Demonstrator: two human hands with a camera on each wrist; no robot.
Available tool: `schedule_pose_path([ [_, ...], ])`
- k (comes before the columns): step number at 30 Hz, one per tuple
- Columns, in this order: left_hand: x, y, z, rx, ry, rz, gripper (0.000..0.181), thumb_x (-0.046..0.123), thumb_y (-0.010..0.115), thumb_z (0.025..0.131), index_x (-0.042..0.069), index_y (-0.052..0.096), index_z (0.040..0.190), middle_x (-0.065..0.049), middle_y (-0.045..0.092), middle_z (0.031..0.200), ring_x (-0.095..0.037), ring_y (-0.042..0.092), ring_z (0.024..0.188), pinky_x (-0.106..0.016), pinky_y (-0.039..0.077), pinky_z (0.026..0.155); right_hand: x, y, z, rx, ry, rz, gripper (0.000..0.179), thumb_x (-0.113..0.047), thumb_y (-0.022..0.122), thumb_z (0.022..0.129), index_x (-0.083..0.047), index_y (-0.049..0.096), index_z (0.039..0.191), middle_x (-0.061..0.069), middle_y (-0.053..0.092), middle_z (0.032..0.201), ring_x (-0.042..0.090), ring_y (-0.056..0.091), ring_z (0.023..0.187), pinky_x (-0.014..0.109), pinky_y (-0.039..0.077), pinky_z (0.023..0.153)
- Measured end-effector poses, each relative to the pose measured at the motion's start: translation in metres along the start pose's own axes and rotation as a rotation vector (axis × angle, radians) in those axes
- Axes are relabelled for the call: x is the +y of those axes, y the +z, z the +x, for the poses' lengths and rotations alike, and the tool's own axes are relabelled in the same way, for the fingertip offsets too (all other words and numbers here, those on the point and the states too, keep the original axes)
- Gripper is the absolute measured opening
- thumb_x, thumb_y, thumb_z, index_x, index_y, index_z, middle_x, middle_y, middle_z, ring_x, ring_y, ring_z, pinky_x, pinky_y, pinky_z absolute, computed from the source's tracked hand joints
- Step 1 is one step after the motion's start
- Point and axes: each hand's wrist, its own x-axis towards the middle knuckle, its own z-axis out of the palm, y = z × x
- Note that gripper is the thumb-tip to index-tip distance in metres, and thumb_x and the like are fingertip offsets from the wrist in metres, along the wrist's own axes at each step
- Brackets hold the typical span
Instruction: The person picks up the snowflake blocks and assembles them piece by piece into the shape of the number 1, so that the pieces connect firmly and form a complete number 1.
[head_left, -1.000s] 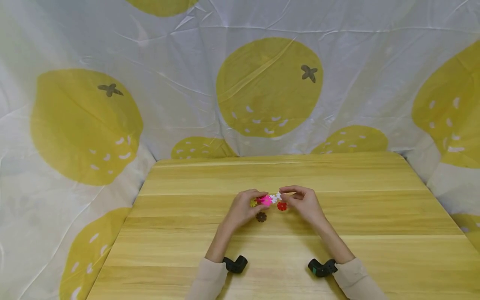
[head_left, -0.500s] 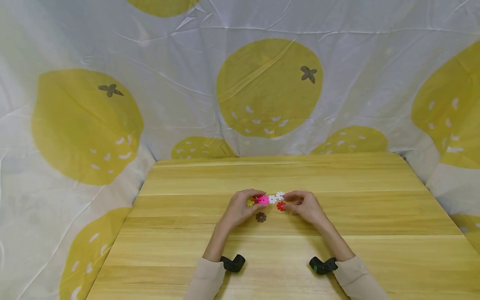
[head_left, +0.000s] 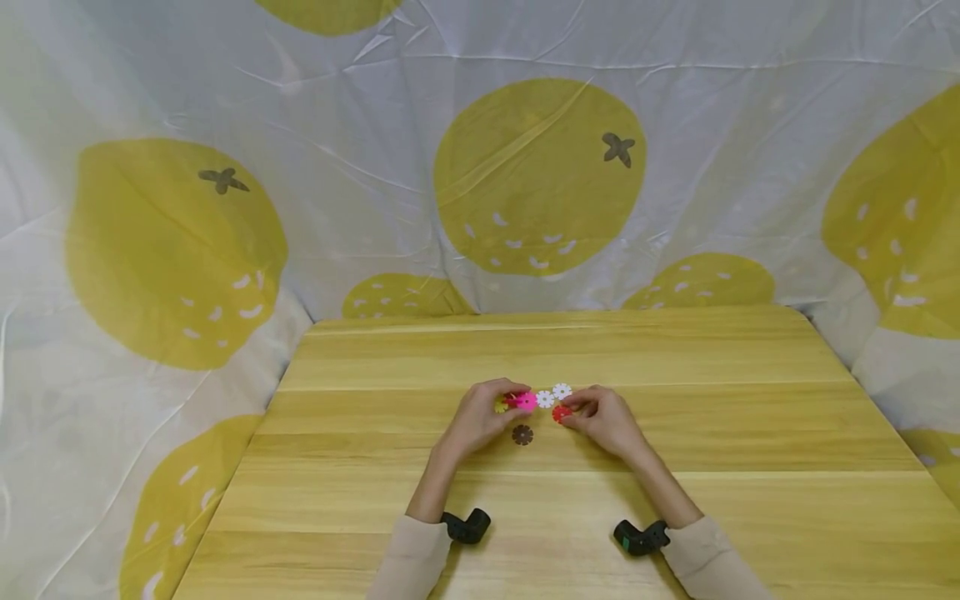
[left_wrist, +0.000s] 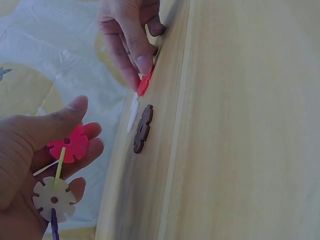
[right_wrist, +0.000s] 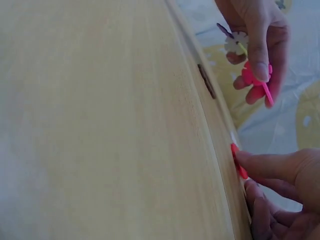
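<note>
My left hand (head_left: 480,410) holds a small cluster of interlocked plastic snowflake discs. In the left wrist view, a pink snowflake disc (left_wrist: 70,144) sits between thumb and fingers, and a pale snowflake disc (left_wrist: 55,201) is slotted below it, with thin yellow and purple pieces seen edge-on. On the table, my right hand (head_left: 609,423) pinches a red snowflake disc (head_left: 561,414) between thumb and fingers. Two white snowflake discs (head_left: 562,391) lie beside it, close to the left hand's cluster. Nearer to me lies a brown snowflake disc (head_left: 522,435).
The discs lie on a wooden table (head_left: 375,500). A white cloth with yellow lemon prints (head_left: 540,175) hangs behind and beside it. Black wrist-worn devices (head_left: 641,537) jut inward from both sleeves.
My right hand has let go of a white snowflake disc, leaving it on the table, and moved slightly toward me onto the red disc. The left hand has shifted slightly left, still holding its cluster.
</note>
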Motion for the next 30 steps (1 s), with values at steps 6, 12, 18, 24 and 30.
schedule_pose_path([
  [6,0.0,0.001,0.0,-0.018,0.006,-0.016,0.03,0.015,0.079,0.092,0.003,0.076,0.12,-0.008,0.078,0.11,-0.02,0.073,0.102,-0.04,0.058,0.094,-0.004,-0.001,-0.001,-0.027,0.018,-0.031,0.02,-0.01,0.086,0.083,-0.004,0.075,0.098,0.009,0.07,0.089,0.012,0.06,0.074,0.021,0.05,0.065],
  [12,0.003,0.002,0.0,-0.017,0.022,-0.023,0.031,0.015,0.08,0.091,0.002,0.077,0.119,-0.008,0.079,0.109,-0.02,0.073,0.101,-0.039,0.059,0.093,-0.007,-0.008,-0.001,-0.099,0.036,0.027,0.01,-0.001,0.075,0.091,-0.001,0.069,0.1,0.01,0.067,0.084,0.014,0.061,0.072,0.021,0.052,0.062],
  [18,0.004,0.0,-0.001,-0.056,0.009,-0.065,0.029,0.014,0.079,0.093,0.003,0.076,0.119,-0.01,0.078,0.114,-0.022,0.073,0.107,-0.039,0.058,0.096,-0.006,-0.014,-0.001,-0.139,0.018,0.188,0.013,0.006,0.066,0.096,0.007,0.067,0.109,0.022,0.068,0.094,0.023,0.072,0.077,0.03,0.062,0.067],
  [24,0.003,-0.001,-0.001,-0.085,0.028,-0.079,0.029,0.014,0.079,0.092,0.002,0.077,0.119,-0.01,0.078,0.113,-0.022,0.073,0.107,-0.036,0.059,0.095,-0.008,-0.013,0.0,-0.16,-0.032,0.291,0.016,0.003,0.069,0.096,0.006,0.067,0.112,0.025,0.073,0.098,0.032,0.076,0.084,0.035,0.064,0.074],
  [30,0.002,-0.001,0.0,-0.087,0.031,-0.069,0.03,0.015,0.08,0.092,0.003,0.077,0.119,-0.008,0.078,0.113,-0.019,0.073,0.106,-0.031,0.059,0.093,-0.013,-0.009,-0.001,-0.125,-0.088,0.286,0.017,-0.003,0.076,0.092,-0.003,0.072,0.109,0.016,0.077,0.096,0.021,0.076,0.083,0.027,0.062,0.074],
])
